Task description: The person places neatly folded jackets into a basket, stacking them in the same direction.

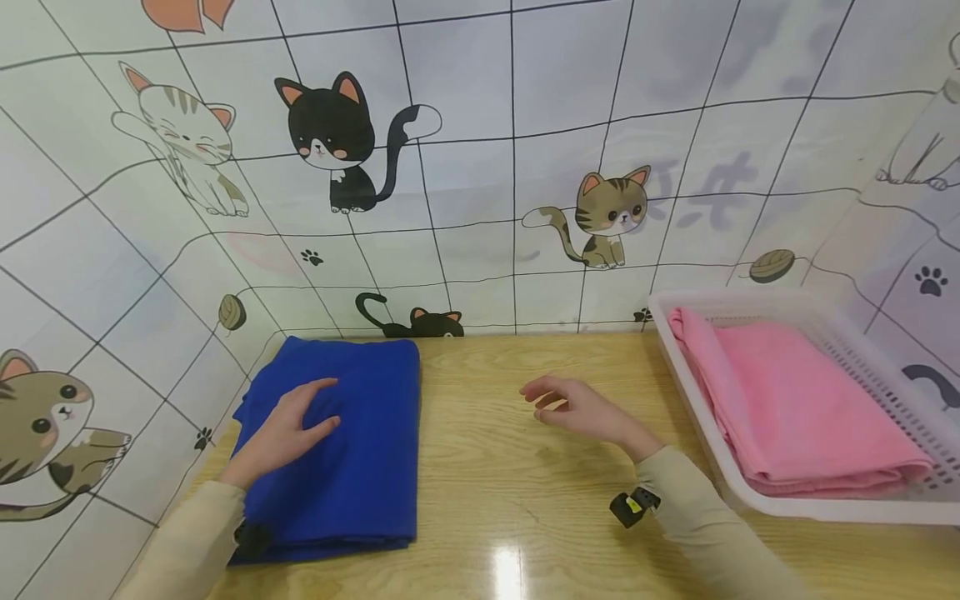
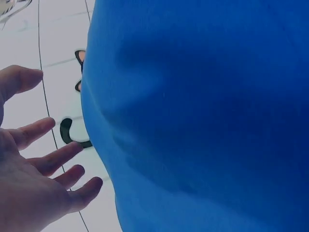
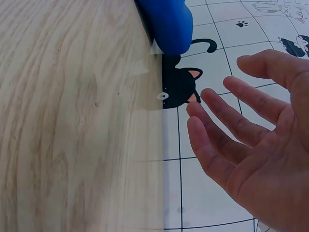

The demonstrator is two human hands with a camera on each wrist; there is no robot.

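Note:
A folded blue cloth [image 1: 375, 450] lies on the left part of the wooden table. Over it hovers my left hand [image 1: 281, 433], fingers spread loosely and holding nothing. In the left wrist view the same blue cloth [image 2: 203, 121] fills most of the picture, with the hand's shadow on it and the hand [image 2: 38, 174] apart from it. My right hand [image 1: 581, 408] hangs above the bare wood between the cloth and the basket, its fingers gently bent around nothing. The right wrist view shows that hand [image 3: 256, 130] with its palm and fingers unoccupied.
At the right stands a white plastic basket [image 1: 693, 400] with a folded pink cloth [image 1: 810, 400] in it. The wooden table [image 1: 480, 500] meets a wall [image 1: 480, 183] covered in cat drawings at the back, and another wall rises at the left.

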